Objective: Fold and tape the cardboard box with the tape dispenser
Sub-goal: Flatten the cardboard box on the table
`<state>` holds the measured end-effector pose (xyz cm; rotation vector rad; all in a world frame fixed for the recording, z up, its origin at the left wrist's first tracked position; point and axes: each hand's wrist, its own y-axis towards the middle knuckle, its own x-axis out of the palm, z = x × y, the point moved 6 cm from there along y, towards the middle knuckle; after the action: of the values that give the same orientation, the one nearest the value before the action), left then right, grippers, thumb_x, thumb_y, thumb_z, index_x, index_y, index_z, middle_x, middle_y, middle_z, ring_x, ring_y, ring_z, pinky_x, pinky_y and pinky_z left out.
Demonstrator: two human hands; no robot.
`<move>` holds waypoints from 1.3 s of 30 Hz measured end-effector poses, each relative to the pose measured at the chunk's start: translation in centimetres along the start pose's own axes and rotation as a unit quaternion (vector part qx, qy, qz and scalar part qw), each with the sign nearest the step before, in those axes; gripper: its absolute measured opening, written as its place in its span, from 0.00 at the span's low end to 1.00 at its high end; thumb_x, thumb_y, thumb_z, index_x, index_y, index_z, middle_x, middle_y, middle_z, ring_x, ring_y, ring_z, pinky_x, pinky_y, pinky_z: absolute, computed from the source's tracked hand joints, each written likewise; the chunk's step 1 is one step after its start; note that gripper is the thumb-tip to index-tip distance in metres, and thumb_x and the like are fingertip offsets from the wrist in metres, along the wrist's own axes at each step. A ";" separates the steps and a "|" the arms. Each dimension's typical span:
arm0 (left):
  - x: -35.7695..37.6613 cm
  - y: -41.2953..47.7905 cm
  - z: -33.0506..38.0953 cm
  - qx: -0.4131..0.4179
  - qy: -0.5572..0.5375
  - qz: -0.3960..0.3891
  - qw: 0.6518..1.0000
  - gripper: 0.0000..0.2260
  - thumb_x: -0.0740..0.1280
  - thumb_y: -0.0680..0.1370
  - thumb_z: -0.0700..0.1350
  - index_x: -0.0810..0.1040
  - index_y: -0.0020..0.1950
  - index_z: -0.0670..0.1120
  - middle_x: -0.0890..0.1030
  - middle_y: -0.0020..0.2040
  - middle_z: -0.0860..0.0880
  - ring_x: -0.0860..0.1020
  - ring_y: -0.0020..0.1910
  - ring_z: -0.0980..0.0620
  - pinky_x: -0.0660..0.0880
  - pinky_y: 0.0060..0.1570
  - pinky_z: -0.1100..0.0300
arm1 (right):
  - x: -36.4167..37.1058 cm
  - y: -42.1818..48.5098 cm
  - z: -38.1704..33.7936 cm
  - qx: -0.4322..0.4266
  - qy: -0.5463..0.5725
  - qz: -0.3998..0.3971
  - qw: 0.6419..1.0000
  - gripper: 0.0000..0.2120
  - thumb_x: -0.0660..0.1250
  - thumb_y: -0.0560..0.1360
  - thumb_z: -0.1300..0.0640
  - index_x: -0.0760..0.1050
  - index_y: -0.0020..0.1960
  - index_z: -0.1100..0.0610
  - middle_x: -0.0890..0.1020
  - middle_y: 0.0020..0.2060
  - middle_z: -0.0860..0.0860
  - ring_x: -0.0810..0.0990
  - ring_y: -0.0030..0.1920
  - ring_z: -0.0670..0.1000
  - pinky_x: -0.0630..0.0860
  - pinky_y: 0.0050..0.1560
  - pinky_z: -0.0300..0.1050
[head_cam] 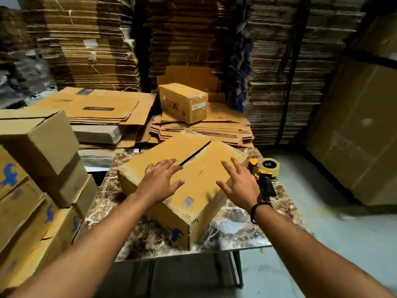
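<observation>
A brown cardboard box (194, 186) sits at an angle on the marbled table (236, 231). Its two top flaps are folded down, with a dark gap between them running away from me. My left hand (160, 182) presses flat on the left flap, fingers spread. My right hand (240, 183) rests on the right flap near the box's right edge, fingers apart too. A yellow and black tape dispenser (264, 173) with a roll of clear tape lies on the table just right of the box, beside my right hand. Neither hand holds anything.
Folded boxes (38, 168) are stacked at my left. Flat cardboard sheets (199, 127) lie behind the table, with a small taped "boat" box (183, 103) on top. Tall piles of flat cardboard (285, 72) fill the back. A large carton (356, 125) stands at the right.
</observation>
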<state>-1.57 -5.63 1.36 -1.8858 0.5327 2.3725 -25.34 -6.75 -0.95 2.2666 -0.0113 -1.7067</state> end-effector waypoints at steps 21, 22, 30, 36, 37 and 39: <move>12.7 4.0 -7.1 -0.352 -0.001 -0.119 0.928 0.44 0.53 0.65 0.78 0.47 0.75 0.60 0.42 0.77 0.54 0.40 0.75 0.44 0.54 0.60 0.24 | 12.1 22.6 11.8 -0.005 -0.066 -0.282 0.957 0.43 0.51 0.61 0.19 0.50 0.72 0.32 0.46 0.77 0.47 0.50 0.75 0.65 0.55 0.69 0.72; 12.6 4.1 -7.2 -0.351 0.003 -0.105 0.930 0.43 0.54 0.66 0.77 0.49 0.75 0.59 0.44 0.77 0.53 0.41 0.75 0.44 0.56 0.60 0.26 | 12.7 22.7 11.9 -0.010 -0.055 -0.276 0.959 0.44 0.49 0.59 0.18 0.50 0.72 0.31 0.48 0.77 0.47 0.54 0.74 0.66 0.59 0.68 0.70; 10.1 6.9 -13.2 -0.274 0.009 -0.019 0.961 0.38 0.60 0.66 0.72 0.62 0.73 0.56 0.59 0.75 0.53 0.54 0.74 0.49 0.62 0.63 0.33 | 12.0 19.7 10.2 0.006 0.009 -0.126 0.992 0.40 0.53 0.61 0.20 0.62 0.70 0.34 0.58 0.75 0.46 0.65 0.67 0.63 0.67 0.64 0.59; 10.7 8.8 -15.5 -0.207 0.027 -0.089 0.974 0.37 0.59 0.69 0.71 0.59 0.74 0.57 0.54 0.77 0.55 0.50 0.75 0.52 0.56 0.68 0.35 | 12.2 14.1 10.2 0.081 -0.052 -0.112 0.989 0.38 0.48 0.64 0.21 0.58 0.71 0.34 0.56 0.76 0.47 0.69 0.61 0.64 0.71 0.55 0.50; 10.8 8.7 -15.4 -0.207 0.045 -0.096 0.973 0.37 0.58 0.69 0.72 0.58 0.74 0.58 0.54 0.77 0.54 0.50 0.75 0.51 0.55 0.68 0.35 | 12.3 14.1 10.5 0.086 -0.059 -0.120 0.987 0.39 0.47 0.64 0.20 0.57 0.71 0.34 0.54 0.76 0.47 0.70 0.62 0.64 0.72 0.56 0.51; 10.6 8.3 -15.2 -0.228 0.099 -0.084 0.965 0.37 0.54 0.69 0.74 0.57 0.74 0.59 0.53 0.77 0.52 0.48 0.75 0.49 0.51 0.68 0.32 | 12.0 15.2 11.0 0.096 -0.058 -0.136 0.984 0.39 0.47 0.63 0.20 0.53 0.72 0.33 0.49 0.77 0.48 0.69 0.63 0.64 0.72 0.58 0.55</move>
<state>7.76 -19.82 -9.74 -2.2526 -0.1850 2.3546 -29.49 -26.06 -11.25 2.3917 0.1196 -2.0574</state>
